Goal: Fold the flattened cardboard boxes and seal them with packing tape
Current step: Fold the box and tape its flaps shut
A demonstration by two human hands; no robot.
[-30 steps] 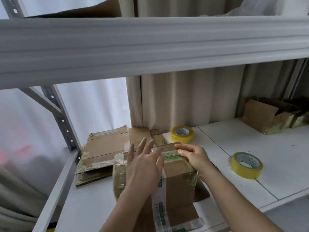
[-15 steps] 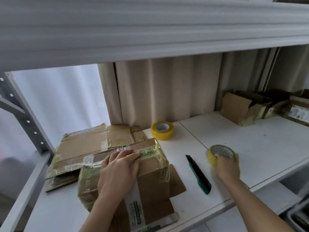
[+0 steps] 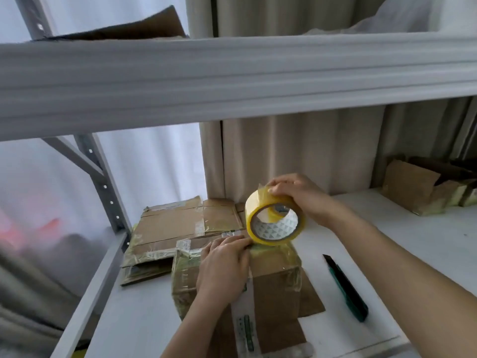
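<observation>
Right hand [image 3: 304, 195] now gripping tape roll [image 3: 275, 222], lifted from shelf [image 3: 413, 244] onto box [image 3: 273, 277]; left hand [image 3: 224, 267] still flat, pressing box top.

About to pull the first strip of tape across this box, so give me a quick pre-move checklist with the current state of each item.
1. Tape in hand: ok. The right hand grips the yellow tape roll at the box's far top edge.
2. Box held steady: ok. The left hand lies on top of the cardboard box, fingers at that far edge.
3. Tape end stuck to the box: cannot tell; the fingers hide the contact.
4. Top flaps fully closed: cannot tell; the hand covers the seam.
5. Cutter within reach: ok. The green utility knife lies on the shelf right of the box.
6. Blade retracted: cannot tell.
</observation>
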